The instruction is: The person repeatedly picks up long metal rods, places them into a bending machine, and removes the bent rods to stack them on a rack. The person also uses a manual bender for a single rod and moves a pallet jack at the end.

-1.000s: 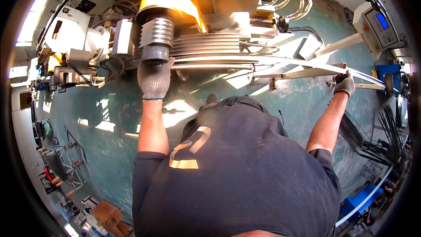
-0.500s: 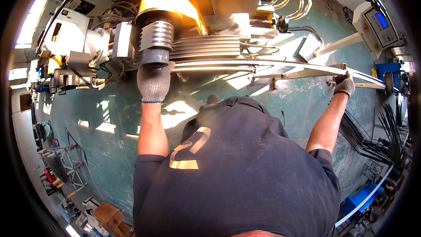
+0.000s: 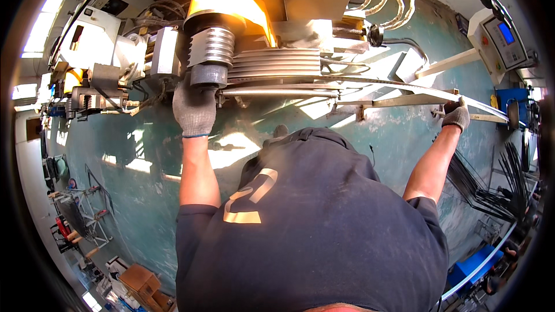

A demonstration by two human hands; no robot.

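Note:
My left hand (image 3: 193, 110), in a grey knitted glove with a blue cuff edge, reaches up beside the dark cylindrical end (image 3: 208, 75) of a machine head. Its fingers are hidden behind that cylinder, so I cannot tell whether they hold anything. Far to the right, my right hand (image 3: 457, 117), gloved in grey, is closed at a long thin metal strip (image 3: 404, 86). The strip runs from near the machine head out past this hand. A narrow support bar (image 3: 399, 101) lies just below the strip, its end next to my right fingers.
Ribbed metal bellows (image 3: 277, 63) stretch behind the strip. A control panel (image 3: 504, 37) with a blue screen stands at the far right. Dark rods (image 3: 509, 182) are stacked lower right. A motor and clamp unit (image 3: 98, 95) sits at left. A brown box (image 3: 140, 281) is lower left.
My left hand has slid a little left, and its fingers have gone from the cylinder's lower edge to behind it. My right hand stays at the strip. The view has shifted slightly.

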